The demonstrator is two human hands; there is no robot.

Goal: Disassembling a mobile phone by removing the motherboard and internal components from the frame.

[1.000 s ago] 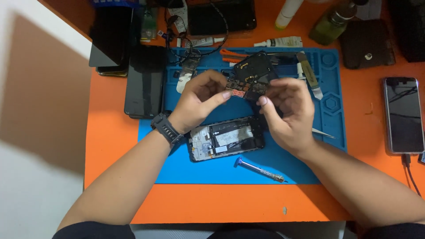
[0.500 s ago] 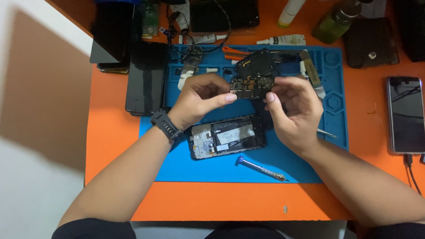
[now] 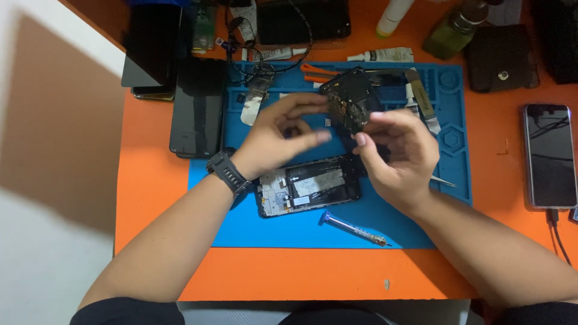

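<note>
My right hand holds a black phone circuit board up above the blue work mat, pinched at its lower edge. My left hand, with a dark watch on its wrist, hovers just left of the board with fingers apart and blurred by motion, holding nothing that I can see. Below both hands an opened phone frame lies flat on the mat, its insides showing.
A blue-handled screwdriver lies on the mat near the front. Tweezers poke out beside my right hand. Black phone panels sit at the left, a phone on a cable at the right, tubes and bottles along the back.
My left hand has let go of the board and drawn back to the left. My right hand now holds the board alone, tilted more upright.
</note>
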